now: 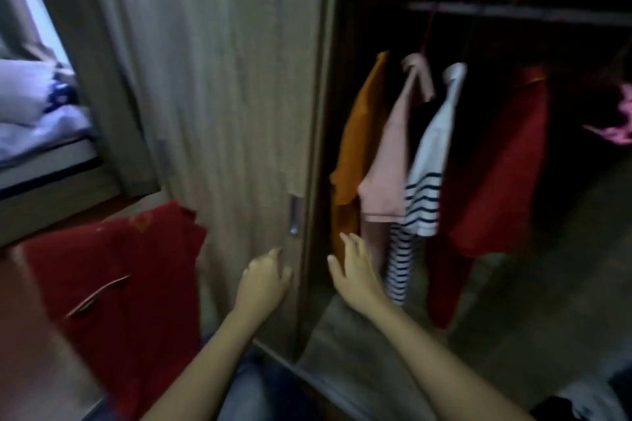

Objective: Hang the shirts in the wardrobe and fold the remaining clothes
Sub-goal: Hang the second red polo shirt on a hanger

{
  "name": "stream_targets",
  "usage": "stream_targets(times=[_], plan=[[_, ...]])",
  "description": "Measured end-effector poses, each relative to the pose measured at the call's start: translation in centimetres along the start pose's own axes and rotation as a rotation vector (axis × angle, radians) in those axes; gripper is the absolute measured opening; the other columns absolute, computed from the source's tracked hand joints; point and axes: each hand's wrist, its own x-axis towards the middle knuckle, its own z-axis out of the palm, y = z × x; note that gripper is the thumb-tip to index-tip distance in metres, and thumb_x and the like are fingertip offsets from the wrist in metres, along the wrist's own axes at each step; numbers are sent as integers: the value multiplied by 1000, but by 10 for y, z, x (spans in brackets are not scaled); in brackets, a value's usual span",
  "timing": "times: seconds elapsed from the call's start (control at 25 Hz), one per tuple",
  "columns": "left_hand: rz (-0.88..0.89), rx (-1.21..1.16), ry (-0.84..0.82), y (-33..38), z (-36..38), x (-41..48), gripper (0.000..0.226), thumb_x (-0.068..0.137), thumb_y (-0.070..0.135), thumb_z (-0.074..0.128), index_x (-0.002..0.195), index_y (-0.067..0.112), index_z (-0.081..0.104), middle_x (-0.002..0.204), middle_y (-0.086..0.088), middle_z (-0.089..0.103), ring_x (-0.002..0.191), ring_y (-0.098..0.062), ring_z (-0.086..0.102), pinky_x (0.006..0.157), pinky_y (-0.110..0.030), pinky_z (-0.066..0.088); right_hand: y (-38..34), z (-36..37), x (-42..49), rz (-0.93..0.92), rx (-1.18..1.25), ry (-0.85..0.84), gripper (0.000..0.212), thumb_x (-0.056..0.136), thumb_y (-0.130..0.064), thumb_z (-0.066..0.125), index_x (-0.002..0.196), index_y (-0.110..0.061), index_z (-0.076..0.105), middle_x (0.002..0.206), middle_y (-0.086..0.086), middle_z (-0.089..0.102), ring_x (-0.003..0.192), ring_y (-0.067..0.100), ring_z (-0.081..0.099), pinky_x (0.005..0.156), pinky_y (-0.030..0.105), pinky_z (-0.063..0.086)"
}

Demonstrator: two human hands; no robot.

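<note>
I list two bare forearms reaching forward side by side: left hand (265, 278) knuckles up, fingers curled, grip unclear; right hand (355, 272) just beside it, fingers straight, slightly spread, holding nothing.

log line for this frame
left hand: at door edge | right hand: open, near orange shirt | shirts: hung on rail

— What hung on the wardrobe rail (519, 12)?
— From left to right, an orange shirt (359, 133), a pink shirt (390, 161), a white navy-striped shirt (427, 181) and a red garment (496, 164).
— And on the left?
— A red cloth (113, 270) lay over a brown wooden surface (20, 318). Pale bedding (30, 106) lay on the far bed (44, 161).
</note>
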Motion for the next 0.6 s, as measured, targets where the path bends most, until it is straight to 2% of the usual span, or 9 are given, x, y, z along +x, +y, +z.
stream_targets(times=[0.12,0.24,0.44,0.6], plan=[[-69,72,114,-67,-39,4,48,93,26,49,137,7,42,137,-14,50,126,-29,48,99,-35,38,-59,44,21,-125,32,-146,59,97,-42,37,145,-9,28,150,13,28,139,28,27,113,35,21],[-123,133,165,-133,-76,10,51,94,26,48,140,6,38,145,-14,42,134,-29,38,105,-36,33,-112,91,42,-180,83,-264,63,96,-43,41,147,-11,23,153,11,23,141,25,22,114,37,21],[-207,239,211,-244,-140,39,53,95,27,46,143,8,33,150,-12,33,139,-27,30,107,-36,30,-202,185,86,-272,79,-356,66,94,-41,46,145,-5,25,149,18,28,140,28,25,115,35,18],[-146,367,183,-312,-171,82,55,95,27,46,144,5,31,152,-15,28,141,-30,24,112,-42,25,-246,244,119,-274,43,-410,68,93,-46,43,146,-7,24,151,16,25,141,29,22,117,40,19]])
